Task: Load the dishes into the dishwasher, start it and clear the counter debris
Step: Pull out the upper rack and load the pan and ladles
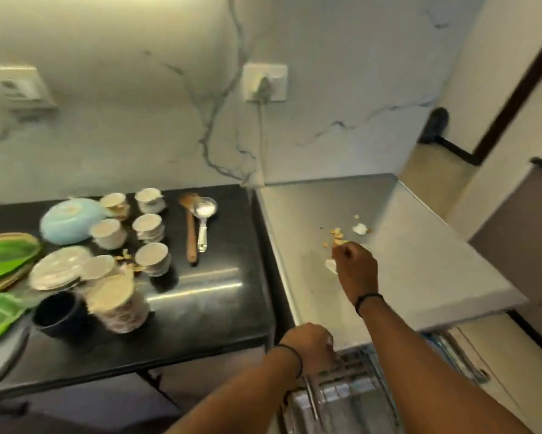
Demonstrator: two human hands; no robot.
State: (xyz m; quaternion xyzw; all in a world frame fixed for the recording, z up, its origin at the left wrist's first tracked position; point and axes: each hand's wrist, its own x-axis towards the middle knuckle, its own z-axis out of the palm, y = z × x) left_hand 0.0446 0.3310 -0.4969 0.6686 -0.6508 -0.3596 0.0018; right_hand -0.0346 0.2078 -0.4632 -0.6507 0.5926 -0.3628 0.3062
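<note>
— Two jobs seem to be going at once. Which one is in hand?

— The debris, I judge. The right hand (pixel 354 264) is out over the steel counter (pixel 420 261), fingers curled in at the edge of the crumbs (pixel 337 236). It looks like a pinch on a scrap, though blur keeps me from seeing what, if anything, is between the fingers. A white scrap (pixel 330 266) lies just beside the knuckles, and another white bit (pixel 360 228) sits beyond the crumbs.

— And the left hand (pixel 310 346)?

— Low at the counter's front edge, fingers curled down at the dishwasher rack (pixel 341 399), which is pulled out below. Whether it grips the rack or merely rests there, I cannot tell.

— So the dishes are not loaded?

— Most are not. Cups (pixel 152 258) stand on the black counter (pixel 207 308) to the left, with saucers (pixel 58 272), a pale blue bowl (pixel 69 219), green plates (pixel 3 258), a dark mug (pixel 58 313), a wooden spoon (pixel 190 227) and a metal measuring spoon (pixel 204 214). A few crumbs lie among the cups too.

— What does the next move call for?

— Gathering the loose bits together without scattering them over the edge, then carrying them away. After that, the crockery needs ferrying across to the rack, fragile cups handled singly.
</note>
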